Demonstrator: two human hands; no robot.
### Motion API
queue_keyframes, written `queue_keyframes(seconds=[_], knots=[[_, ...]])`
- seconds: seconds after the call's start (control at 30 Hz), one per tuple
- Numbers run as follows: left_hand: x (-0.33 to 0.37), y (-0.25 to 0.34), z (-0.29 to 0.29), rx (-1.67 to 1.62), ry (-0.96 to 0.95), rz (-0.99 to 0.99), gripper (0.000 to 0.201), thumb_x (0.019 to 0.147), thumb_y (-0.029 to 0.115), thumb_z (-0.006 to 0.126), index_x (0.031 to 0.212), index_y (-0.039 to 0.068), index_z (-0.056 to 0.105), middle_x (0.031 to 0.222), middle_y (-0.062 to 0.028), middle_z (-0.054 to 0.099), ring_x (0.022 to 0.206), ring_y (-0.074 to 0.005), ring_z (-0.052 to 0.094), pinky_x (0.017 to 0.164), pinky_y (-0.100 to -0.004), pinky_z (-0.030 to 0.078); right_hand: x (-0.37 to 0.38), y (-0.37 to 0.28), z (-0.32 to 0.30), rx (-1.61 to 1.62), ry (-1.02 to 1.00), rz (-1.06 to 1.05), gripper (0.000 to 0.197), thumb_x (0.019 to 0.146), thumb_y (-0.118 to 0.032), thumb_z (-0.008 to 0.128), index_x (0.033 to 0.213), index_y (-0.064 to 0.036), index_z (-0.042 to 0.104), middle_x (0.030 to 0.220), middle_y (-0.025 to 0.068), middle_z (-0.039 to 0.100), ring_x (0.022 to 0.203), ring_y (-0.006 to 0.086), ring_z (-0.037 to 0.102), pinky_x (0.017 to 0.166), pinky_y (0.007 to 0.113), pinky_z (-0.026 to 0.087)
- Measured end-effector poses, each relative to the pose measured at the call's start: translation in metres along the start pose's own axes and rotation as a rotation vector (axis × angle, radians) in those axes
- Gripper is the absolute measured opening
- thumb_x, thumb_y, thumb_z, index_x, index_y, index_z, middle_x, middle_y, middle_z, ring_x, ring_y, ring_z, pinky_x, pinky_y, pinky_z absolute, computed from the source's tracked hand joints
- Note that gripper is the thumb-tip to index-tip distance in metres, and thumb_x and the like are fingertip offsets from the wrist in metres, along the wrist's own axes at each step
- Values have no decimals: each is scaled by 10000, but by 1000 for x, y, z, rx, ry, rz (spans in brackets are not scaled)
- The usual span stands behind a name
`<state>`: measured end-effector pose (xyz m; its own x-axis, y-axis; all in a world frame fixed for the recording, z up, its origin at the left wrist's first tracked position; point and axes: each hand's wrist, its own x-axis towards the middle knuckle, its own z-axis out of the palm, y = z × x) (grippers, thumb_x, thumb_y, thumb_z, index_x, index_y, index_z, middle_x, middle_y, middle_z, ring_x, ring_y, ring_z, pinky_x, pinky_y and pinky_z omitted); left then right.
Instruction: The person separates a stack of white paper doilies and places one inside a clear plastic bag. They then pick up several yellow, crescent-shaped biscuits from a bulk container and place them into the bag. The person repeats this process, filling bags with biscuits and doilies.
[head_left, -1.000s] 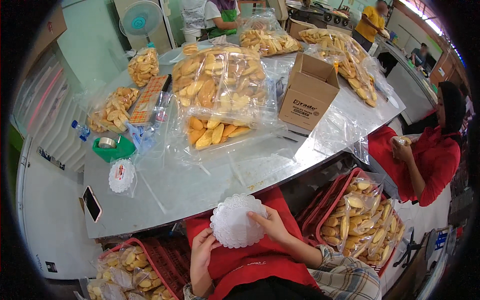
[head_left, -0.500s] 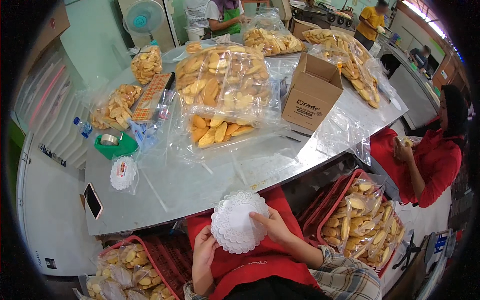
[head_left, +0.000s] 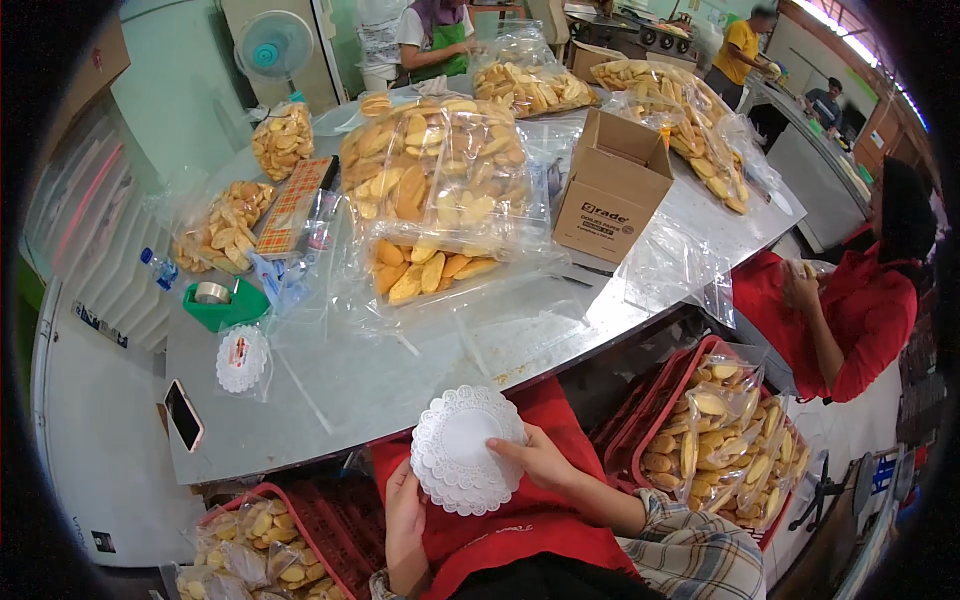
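A small stack of round white lace-edged paper doilies is held over my lap, its layers slightly offset. My right hand grips the stack from the right, thumb flat on the top doily and the other fingers mostly hidden beneath. At the left edge, my left hand is closed on the doilies, its fingertips partly behind them. On the table to the left lies a clear packet of more doilies with a printed label on top.
On the metal table stand a big bag of oval bread slices, a cardboard box, a green tape dispenser and a phone. Red crates of bagged slices flank me. A person in red sits at right.
My left fingertips have slid further behind the doilies' edge. The right hand keeps its hold, thumb on top. The whole view has shifted slightly.
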<state>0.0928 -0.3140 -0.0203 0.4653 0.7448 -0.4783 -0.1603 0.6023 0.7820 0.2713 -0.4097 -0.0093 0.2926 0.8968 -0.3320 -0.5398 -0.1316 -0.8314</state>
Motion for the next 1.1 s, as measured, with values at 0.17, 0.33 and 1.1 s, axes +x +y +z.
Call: queue_keyframes(seconds=[0.17,0.33,1.1], knots=[[-10,13,12,2,-24,13,176,884,136,435,952,29,558,813,-1,589,701,-60,548,576,-193,434,2,1,0,34,56,5,381,829,-167,561,1145,22,462,1042,77,555,931,145,529,814,295,428],[0,-4,-6,68,-84,36,276,897,195,407,1069,7,513,995,-64,581,881,-134,569,753,-264,452,-1,3,0,-12,63,3,378,823,-163,570,1136,24,469,1028,76,561,929,147,532,814,296,427],[-4,-5,15,-238,-27,117,285,870,106,445,1143,46,391,1126,-95,466,1008,-187,476,861,-314,388,-6,9,13,-107,-15,-69,366,860,-197,517,1157,8,456,1039,69,550,955,132,502,832,291,408]])
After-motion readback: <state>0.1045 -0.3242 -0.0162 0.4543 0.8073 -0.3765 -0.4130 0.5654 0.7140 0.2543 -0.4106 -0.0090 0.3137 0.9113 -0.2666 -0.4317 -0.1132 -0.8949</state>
